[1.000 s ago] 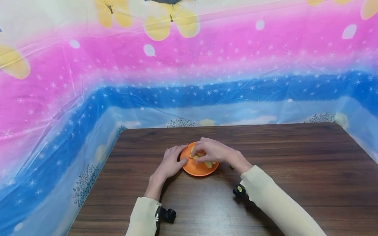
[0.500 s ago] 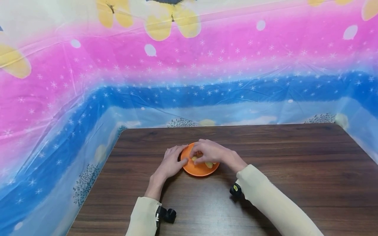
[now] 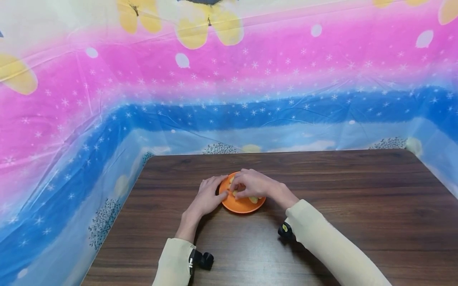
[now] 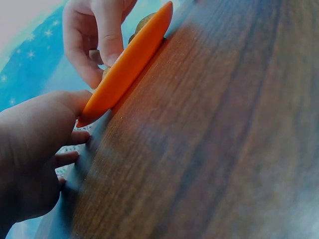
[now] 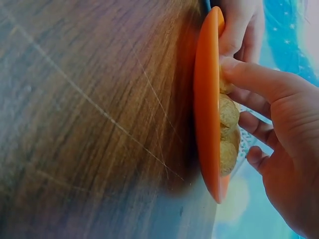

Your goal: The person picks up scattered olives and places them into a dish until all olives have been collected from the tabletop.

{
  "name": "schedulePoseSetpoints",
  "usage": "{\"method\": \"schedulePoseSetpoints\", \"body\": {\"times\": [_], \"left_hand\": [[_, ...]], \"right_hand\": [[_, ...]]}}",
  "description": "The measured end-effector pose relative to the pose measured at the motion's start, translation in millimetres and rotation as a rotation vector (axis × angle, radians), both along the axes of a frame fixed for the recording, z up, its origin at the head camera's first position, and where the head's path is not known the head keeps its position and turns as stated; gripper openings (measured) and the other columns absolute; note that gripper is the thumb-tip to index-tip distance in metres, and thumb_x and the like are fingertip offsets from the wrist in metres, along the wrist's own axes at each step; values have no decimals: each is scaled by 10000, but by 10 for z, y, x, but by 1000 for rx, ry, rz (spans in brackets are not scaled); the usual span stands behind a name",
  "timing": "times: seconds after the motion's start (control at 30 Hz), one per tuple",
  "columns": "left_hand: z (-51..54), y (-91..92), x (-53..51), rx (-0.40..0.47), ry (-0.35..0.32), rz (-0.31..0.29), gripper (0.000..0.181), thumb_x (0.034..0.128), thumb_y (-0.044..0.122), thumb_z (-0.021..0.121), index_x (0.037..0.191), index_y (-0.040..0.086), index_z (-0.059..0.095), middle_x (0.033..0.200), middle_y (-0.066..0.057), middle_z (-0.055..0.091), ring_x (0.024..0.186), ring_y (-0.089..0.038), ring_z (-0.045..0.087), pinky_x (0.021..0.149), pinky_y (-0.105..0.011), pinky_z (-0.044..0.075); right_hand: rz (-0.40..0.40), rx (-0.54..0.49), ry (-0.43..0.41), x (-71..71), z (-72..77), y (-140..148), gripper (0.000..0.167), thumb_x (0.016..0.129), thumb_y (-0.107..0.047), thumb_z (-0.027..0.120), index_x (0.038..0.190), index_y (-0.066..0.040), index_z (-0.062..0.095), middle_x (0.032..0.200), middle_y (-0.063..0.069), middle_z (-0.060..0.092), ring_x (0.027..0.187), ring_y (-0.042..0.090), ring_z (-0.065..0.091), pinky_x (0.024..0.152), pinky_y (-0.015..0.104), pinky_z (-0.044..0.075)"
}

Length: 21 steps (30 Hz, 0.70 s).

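An orange plate stands on the brown table, holding several small yellowish-tan lumpy pieces of what looks like food. At the plate's left side rests my left hand. Its thumb touches the rim and its spread fingers lie along the outer edge. My right hand is over the plate, with thumb and forefinger pinching one tan piece. The other fingers hang bent beside the remaining pieces. The right hand partly covers the pieces in the head view.
The dark wood-grain table stretches around the plate on all sides. A pink and blue patterned cloth hangs behind the table and along its left side. A small black camera sits at the left wrist.
The right thumb and fingertips have drawn closer together over the pieces, and the right forearm has shifted slightly left. Left hand and plate stay in place.
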<state>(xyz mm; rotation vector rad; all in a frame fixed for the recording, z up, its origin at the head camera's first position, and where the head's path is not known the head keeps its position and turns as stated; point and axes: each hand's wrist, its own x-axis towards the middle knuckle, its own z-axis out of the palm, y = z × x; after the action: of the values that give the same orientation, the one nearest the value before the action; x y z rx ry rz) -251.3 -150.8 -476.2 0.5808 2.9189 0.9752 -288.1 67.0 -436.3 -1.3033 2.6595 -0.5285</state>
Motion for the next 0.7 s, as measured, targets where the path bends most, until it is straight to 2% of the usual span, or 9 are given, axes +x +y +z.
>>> {"method": "schedulePoseSetpoints", "body": {"times": [0.13, 0.27, 0.4, 0.7], "left_hand": [[5, 1, 1, -4, -2, 1, 546, 992, 316, 581, 1506, 195, 444, 1486, -69, 490, 1435, -318, 336, 1188, -569, 219], [15, -5, 7, -3, -17, 8, 548, 989, 318, 575, 1509, 208, 440, 1492, -58, 483, 1441, -312, 325, 1179, -563, 243], [24, -8, 4, -2, -29, 5, 553, 986, 325, 573, 1511, 215, 437, 1501, -61, 473, 1448, -310, 316, 1185, -561, 236], [20, 10, 2, -9, -36, 14, 550, 987, 319, 573, 1511, 214, 439, 1515, -66, 460, 1459, -311, 309, 1199, -550, 208]], "right_hand": [[-15, -15, -2, 27, 37, 35, 213, 918, -302, 718, 1117, -238, 755, 1095, -112, 694, 961, 156, 527, 843, 312, 441], [-27, -76, -35, 74, 105, 85, 213, 925, -277, 709, 1122, -207, 752, 1124, -79, 682, 1029, 188, 551, 890, 340, 471], [-34, -113, -39, 109, 162, 145, 199, 934, -250, 698, 1117, -194, 754, 1110, -72, 675, 1019, 179, 549, 887, 344, 481], [-59, -134, -24, 177, 162, 319, 193, 945, -253, 684, 1109, -187, 761, 1077, -86, 677, 1027, 203, 580, 879, 354, 483]]}}
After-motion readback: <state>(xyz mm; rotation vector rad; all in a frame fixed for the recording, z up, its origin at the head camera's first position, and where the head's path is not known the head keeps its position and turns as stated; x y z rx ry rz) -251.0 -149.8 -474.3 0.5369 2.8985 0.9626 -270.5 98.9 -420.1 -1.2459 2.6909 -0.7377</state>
